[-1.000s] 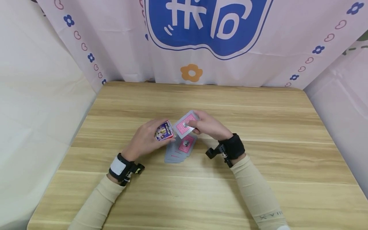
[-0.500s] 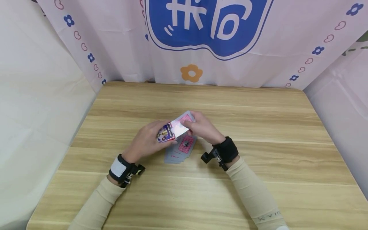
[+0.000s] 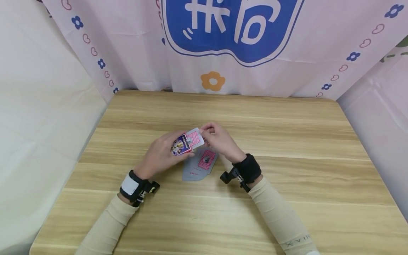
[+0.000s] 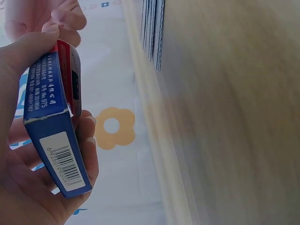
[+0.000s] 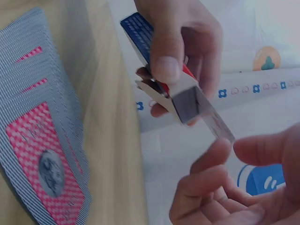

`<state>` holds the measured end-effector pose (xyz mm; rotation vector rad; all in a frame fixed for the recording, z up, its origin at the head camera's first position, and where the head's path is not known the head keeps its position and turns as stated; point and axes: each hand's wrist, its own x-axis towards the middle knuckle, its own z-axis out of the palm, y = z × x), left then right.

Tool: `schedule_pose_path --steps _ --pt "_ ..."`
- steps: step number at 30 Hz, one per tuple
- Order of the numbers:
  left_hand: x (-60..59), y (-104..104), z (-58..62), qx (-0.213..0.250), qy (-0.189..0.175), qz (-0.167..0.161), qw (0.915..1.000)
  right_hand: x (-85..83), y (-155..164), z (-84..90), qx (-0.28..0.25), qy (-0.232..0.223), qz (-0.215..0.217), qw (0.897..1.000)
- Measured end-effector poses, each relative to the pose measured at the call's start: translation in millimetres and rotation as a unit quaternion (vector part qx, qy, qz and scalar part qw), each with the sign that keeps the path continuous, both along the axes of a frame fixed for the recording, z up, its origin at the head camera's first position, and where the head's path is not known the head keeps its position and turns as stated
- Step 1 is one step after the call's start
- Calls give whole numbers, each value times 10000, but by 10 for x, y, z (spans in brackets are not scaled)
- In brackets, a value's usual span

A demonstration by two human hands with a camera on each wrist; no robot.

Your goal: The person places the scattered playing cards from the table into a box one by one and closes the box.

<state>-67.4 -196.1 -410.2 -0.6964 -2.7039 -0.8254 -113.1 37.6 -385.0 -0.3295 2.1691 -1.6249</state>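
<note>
Blue cardboard card box (image 3: 180,145) sits in your left hand (image 3: 160,154), fingers wrapped round its sides, flap end open toward your right. A few red-backed cards (image 3: 195,139) are part-way into that mouth; your right hand (image 3: 218,141) pinches their far end. Thin, slick, bendy stock, likely to buckle: hold by the edges. Loose spread of cards (image 3: 199,164) lies on the wooden table (image 3: 287,170), below both hands.

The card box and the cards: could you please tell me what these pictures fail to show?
- Card box contents: hidden by its walls and the left hand, every view.
- Faces of the spread cards: face down on the table.
- Box small print: too small and blurred, left wrist view.
- Spread's card count: overlapping, cut off in the right wrist view.
</note>
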Motion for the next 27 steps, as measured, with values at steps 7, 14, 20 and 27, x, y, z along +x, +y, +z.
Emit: schedule_pose_path --steps 7,14,20,27 --pt "3 -4 2 -22 21 -9 10000 24 -29 -35 -200 504 28 9985" --pt "5 29 -11 -67 219 -155 9996 67 -121 -133 85 766 369 9963" --pt "-4 26 -7 -28 144 -81 9999 17 -24 -88 286 756 278 9963" --pt "8 5 8 -48 -13 41 10000 -95 124 -110 2244 1634 906 9564"
